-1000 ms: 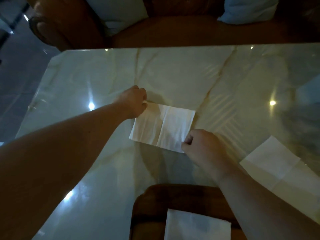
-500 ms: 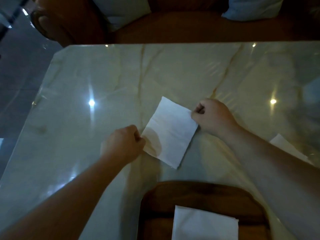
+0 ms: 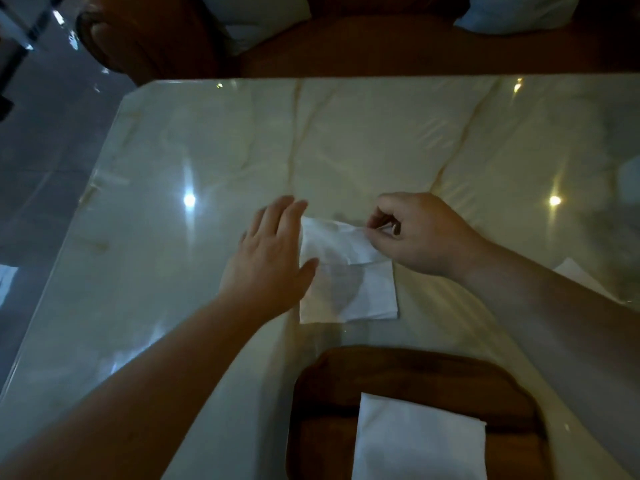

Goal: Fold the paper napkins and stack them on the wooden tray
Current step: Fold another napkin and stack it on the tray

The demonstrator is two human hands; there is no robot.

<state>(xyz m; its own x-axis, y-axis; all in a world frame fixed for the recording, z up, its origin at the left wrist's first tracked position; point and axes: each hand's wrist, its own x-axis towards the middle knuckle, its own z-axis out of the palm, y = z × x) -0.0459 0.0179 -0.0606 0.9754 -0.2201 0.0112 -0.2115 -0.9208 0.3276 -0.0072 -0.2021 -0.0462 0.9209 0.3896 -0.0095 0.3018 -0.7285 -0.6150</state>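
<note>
A white paper napkin [image 3: 356, 292] lies on the marble table [image 3: 194, 271], its far part lifted and partly folded over toward me. My right hand [image 3: 419, 233] pinches the napkin's raised far edge between thumb and fingers. My left hand [image 3: 273, 251] rests flat with fingers spread on the napkin's left side. Near the bottom edge of the view sits the wooden tray [image 3: 346, 379], and a folded white napkin [image 3: 419, 445] lies in it.
A corner of more white napkins [image 3: 575, 273] shows at the right, behind my right forearm. Beyond the table's far edge stands a brown sofa [image 3: 346, 43] with light cushions [image 3: 519, 10]. The table's left edge drops to a grey tiled floor [image 3: 41, 140].
My right hand has lifted the napkin's far edge and is bringing it over. My left hand has let go of its pinch and now lies flat on the left side.
</note>
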